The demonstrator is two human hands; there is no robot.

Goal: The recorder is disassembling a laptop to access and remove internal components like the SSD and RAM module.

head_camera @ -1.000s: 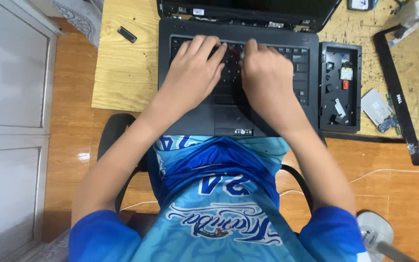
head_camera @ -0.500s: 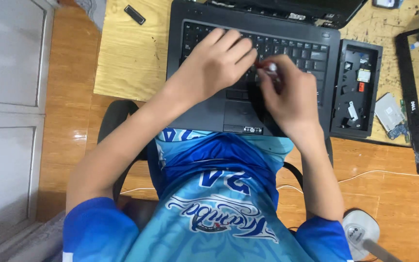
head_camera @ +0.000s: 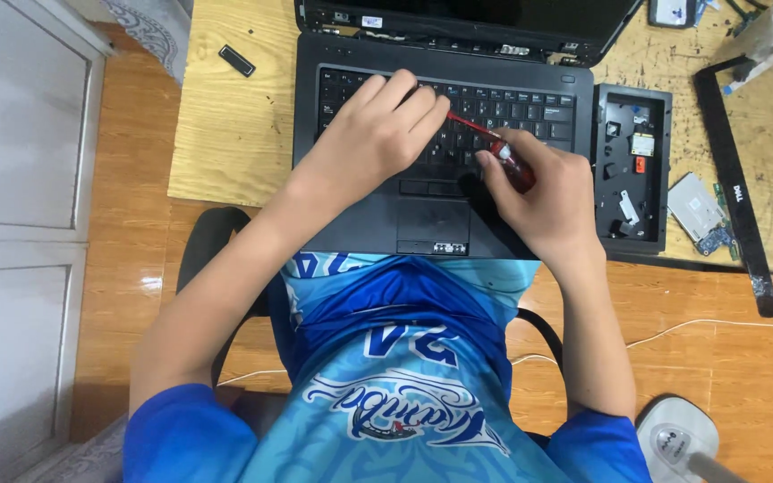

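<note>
Right hand (head_camera: 552, 197) is wrapped around the red handle of a screwdriver (head_camera: 494, 148), whose thin shaft slants up and away from the hand toward the keys of a black laptop (head_camera: 445, 143). Its tip lies at the fingertips of the left hand (head_camera: 378, 134), which rests flat on the keyboard with fingers bent and loosely together, holding nothing that can be seen; whether the fingers pinch the tip cannot be told. Both hands lie over the middle of the keyboard, with the touchpad just below them and the laptop's dark screen beyond them.

Just right of the right hand, beside the laptop, lies a black plastic cover panel (head_camera: 632, 165) with its inner side up. Further right sit a small silver drive (head_camera: 695, 210) and a black screen bezel (head_camera: 735, 179). Far to the left of the left hand a small black stick (head_camera: 237, 60) lies on the pale wooden surface (head_camera: 234, 134). Below the hands the person's blue jersey (head_camera: 386, 385) fills the view.
</note>
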